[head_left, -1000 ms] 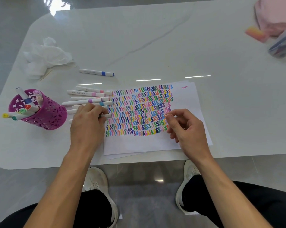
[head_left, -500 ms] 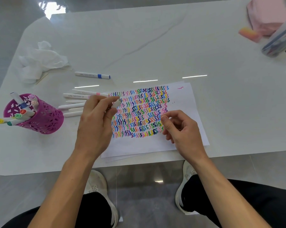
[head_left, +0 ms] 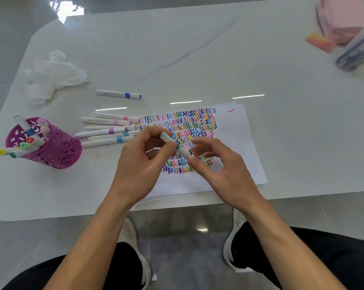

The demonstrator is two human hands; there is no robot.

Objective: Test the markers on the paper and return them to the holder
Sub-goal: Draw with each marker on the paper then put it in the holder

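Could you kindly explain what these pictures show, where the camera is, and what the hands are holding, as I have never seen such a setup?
There is no machine here: a person wears a camera on the head, looking down at their own hands. The left hand and right hand together pinch one white marker above the paper covered in coloured squiggles. On the white table lie loose markers in a row, a blue-banded marker apart, a crumpled tissue, and a purple holder with several markers inside.
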